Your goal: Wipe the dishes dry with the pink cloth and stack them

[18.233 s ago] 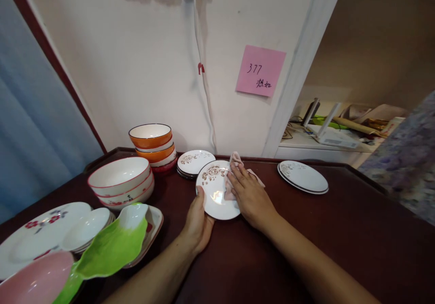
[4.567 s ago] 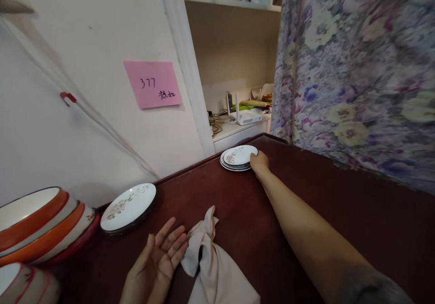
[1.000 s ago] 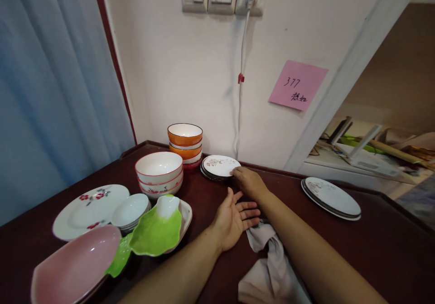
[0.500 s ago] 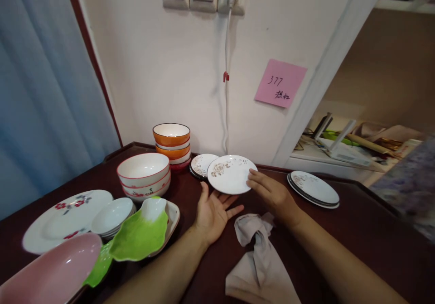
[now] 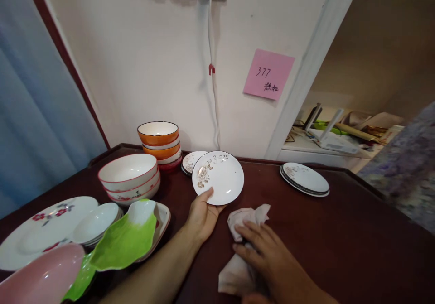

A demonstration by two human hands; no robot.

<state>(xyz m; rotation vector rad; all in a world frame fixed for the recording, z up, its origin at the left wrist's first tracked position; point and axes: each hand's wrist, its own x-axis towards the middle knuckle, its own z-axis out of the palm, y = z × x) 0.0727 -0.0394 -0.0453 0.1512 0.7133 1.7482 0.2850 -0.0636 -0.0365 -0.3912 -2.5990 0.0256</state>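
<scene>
My left hand (image 5: 204, 215) grips the near left edge of a round white plate (image 5: 224, 181) with brown flowers, its thumb on top and its fingers underneath. The plate is raised and tilted toward me. My right hand (image 5: 265, 254) lies over a crumpled pale grey-pink cloth (image 5: 238, 272) on the table, touching it with fingers stretched and slightly apart; its thumb is mostly hidden. Behind the held plate, a stack of small matching plates (image 5: 192, 160) is partly covered. Another stack of flowered plates (image 5: 306, 179) lies at the right.
On the dark red table (image 5: 353, 240), orange bowls (image 5: 158, 136) and red-rimmed bowls (image 5: 129, 175) stand stacked at left. Nearer are a floral platter (image 5: 20, 231), small white dishes (image 5: 97, 222), a green leaf dish (image 5: 125, 240) and a pink dish (image 5: 44, 277). A cord (image 5: 214, 100) hangs down the wall.
My left hand has taken hold of the plate, which now tilts more toward me. My right hand has left the plate and come down onto the cloth. The view has shifted slightly right.
</scene>
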